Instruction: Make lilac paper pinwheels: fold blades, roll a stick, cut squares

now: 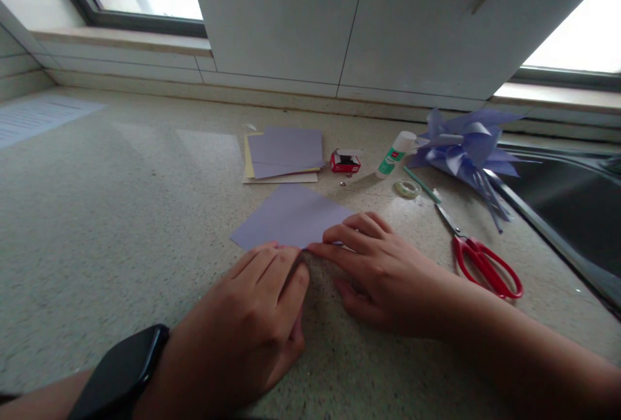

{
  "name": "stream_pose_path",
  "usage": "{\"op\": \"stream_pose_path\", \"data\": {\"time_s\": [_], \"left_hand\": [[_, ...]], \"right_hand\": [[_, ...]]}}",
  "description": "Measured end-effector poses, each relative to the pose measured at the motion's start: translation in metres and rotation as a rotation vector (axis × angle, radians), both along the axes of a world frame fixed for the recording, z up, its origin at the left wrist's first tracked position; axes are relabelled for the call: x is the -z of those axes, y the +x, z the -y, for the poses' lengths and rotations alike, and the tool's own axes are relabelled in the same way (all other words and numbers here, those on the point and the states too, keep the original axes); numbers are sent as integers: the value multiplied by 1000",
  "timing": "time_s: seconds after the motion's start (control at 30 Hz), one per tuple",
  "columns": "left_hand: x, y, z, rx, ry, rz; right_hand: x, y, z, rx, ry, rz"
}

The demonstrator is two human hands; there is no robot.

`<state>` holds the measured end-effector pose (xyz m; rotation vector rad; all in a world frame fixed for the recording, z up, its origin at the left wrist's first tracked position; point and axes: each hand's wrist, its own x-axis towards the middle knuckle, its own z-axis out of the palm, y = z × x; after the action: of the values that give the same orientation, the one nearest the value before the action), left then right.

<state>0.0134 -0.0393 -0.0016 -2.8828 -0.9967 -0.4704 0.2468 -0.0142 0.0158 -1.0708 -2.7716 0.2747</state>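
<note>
A sheet of light purple paper (291, 213) lies on the counter in front of me, one corner pointing away. My left hand (252, 303), with a dark watch on its wrist, is curled closed at the paper's near edge; its fingertips are mostly hidden. From the other side, my right hand (373, 271) rests its outstretched fingers on the near right part of the sheet. Its thumb is apart from the fingers. Both hands meet at the near edge, where the paper looks folded, though they cover much of it.
Beyond lie a stack of coloured paper (286, 148), a small red box (345, 162), a standing glue stick (395, 154) and a tape roll (407, 188). Rightward are a green stick (421, 183), red-handled scissors (480, 261), purple paper pinwheels (466, 142) and a sink (577, 213).
</note>
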Motion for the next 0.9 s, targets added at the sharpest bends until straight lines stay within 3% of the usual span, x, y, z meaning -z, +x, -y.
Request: {"op": "stream_pose_path", "data": {"time_s": [0.7,0.9], "left_hand": [[-7,1,-5,-47,-107,-7],[-4,-1,-6,-35,-44,23]], "right_hand": [[-1,4,-7,21,-65,-16],[-2,2,-7,35,-62,8]]}}
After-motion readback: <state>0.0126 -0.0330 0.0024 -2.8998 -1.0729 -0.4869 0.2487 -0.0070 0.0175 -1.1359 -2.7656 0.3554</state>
